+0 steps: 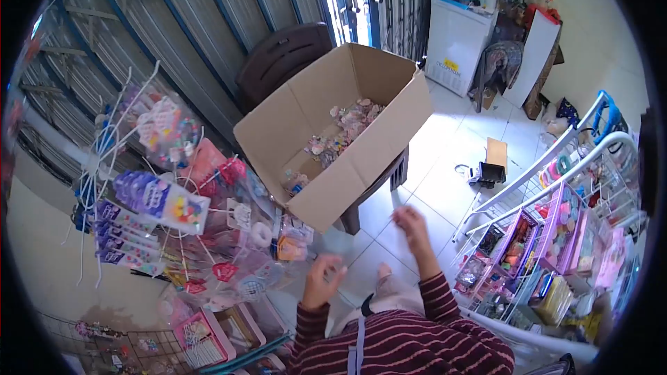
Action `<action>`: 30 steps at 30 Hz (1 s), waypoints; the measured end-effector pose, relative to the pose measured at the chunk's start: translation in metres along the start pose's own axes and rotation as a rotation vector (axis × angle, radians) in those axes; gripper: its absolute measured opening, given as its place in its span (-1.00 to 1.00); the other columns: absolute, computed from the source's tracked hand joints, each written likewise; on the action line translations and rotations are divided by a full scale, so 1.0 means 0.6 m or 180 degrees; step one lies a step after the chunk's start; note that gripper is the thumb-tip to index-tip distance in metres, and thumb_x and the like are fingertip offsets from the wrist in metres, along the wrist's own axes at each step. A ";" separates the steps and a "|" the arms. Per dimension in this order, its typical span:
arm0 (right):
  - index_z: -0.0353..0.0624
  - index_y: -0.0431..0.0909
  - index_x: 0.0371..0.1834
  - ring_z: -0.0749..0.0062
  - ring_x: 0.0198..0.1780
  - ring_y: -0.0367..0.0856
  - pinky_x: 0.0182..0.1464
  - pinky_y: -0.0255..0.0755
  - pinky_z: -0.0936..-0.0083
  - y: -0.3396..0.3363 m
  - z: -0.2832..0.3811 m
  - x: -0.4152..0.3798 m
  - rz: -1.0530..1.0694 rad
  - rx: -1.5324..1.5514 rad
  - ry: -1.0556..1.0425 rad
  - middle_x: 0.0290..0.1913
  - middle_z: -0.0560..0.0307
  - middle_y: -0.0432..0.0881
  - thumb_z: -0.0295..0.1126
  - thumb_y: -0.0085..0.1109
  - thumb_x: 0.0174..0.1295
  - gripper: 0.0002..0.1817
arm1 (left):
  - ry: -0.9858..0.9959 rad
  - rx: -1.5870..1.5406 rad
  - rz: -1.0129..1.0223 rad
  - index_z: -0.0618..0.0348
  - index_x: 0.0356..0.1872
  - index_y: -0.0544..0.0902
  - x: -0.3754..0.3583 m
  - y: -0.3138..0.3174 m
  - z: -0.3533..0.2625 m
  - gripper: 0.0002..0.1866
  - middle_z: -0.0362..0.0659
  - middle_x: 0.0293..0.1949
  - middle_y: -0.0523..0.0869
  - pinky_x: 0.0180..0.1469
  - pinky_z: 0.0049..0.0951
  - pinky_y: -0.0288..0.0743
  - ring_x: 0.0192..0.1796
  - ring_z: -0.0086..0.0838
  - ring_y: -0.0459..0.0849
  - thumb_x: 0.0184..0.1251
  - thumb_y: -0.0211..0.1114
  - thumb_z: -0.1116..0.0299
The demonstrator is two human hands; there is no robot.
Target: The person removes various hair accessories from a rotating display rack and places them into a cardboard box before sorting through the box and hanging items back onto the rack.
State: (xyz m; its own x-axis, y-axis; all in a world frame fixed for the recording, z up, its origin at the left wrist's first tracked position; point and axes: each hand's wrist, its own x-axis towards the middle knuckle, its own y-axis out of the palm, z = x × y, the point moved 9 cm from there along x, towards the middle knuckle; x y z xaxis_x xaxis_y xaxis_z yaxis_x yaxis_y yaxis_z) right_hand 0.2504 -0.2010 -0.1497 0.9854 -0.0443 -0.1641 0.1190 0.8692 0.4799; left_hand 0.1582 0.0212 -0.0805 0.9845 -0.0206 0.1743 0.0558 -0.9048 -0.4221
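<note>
My left hand [323,282] is held up in front of my striped sweater, its fingers apart and nothing seen in it. Farther out and to the right, my right hand [413,228] hovers over the floor with loosely bent, slightly blurred fingers; no object shows in it. Neither hand touches anything. Ahead of both is a large open cardboard box [299,107], tilted and resting on a dark brown plastic piece of furniture [351,219]. Inside the box lies a scattered pile of small pink and multicoloured packaged items [351,125].
At left, a white wire rack [97,167] carries many hanging packets [160,198]. A white shelf rack [549,187] with baskets of small goods stands at right. A white freezer [458,45] is behind, and a black object [488,173] lies on the tiled floor [431,187].
</note>
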 end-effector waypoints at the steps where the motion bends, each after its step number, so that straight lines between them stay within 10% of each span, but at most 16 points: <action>1: -0.19 0.43 -0.46 0.64 -0.44 0.39 -0.30 0.26 0.74 -0.042 0.032 0.018 -0.0320 -0.0083 -0.0132 -0.48 0.22 0.49 -0.37 0.00 0.07 -0.88 | 0.0082 0.0228 0.0002 0.18 -0.37 0.49 0.035 0.002 -0.015 -0.78 -0.19 -0.41 0.52 -0.47 -0.57 0.29 -0.48 -0.51 0.47 -0.07 0.25 0.37; 15: -0.12 0.37 -0.44 0.62 -0.45 0.41 -0.38 0.31 0.72 -0.286 0.063 0.002 -0.1651 0.0514 -0.0127 -0.47 0.26 0.45 -0.35 -0.03 0.11 -0.91 | 0.0251 0.0691 -0.1839 0.23 -0.25 0.40 0.349 -0.055 -0.028 -0.79 -0.16 -0.28 0.38 -0.46 -0.63 0.30 -0.49 -0.57 0.37 0.06 0.11 0.45; 22: -0.18 0.39 -0.43 0.65 -0.44 0.40 -0.35 0.27 0.76 -0.224 0.090 0.131 -0.1430 0.0193 -0.0038 -0.46 0.22 0.47 -0.41 -0.07 0.13 -0.91 | -0.0233 0.0806 -0.1435 0.23 -0.21 0.37 0.477 -0.044 0.054 -0.72 -0.08 -0.11 0.32 -0.32 -0.51 0.40 -0.35 -0.48 0.49 0.02 0.16 0.43; 30: -0.29 0.35 -0.37 0.59 -0.37 0.39 -0.27 0.28 0.69 -0.056 0.296 0.358 -0.0579 -0.1332 -0.1632 -0.44 0.15 0.44 -0.51 -0.06 0.10 -0.93 | -0.0324 0.1118 -0.1480 0.23 -0.11 0.31 0.574 -0.067 -0.002 -0.56 0.04 0.03 0.20 -0.11 -0.40 0.37 -0.18 -0.27 0.48 -0.01 0.22 0.31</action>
State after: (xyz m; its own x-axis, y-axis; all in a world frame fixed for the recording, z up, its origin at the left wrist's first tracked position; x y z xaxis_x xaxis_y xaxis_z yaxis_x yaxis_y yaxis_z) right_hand 0.4795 -0.3269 -0.0481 0.8994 -0.3456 0.2677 0.3329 0.9384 0.0930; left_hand 0.4947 0.0498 -0.0022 0.8535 0.4011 0.3327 0.5200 -0.6137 -0.5942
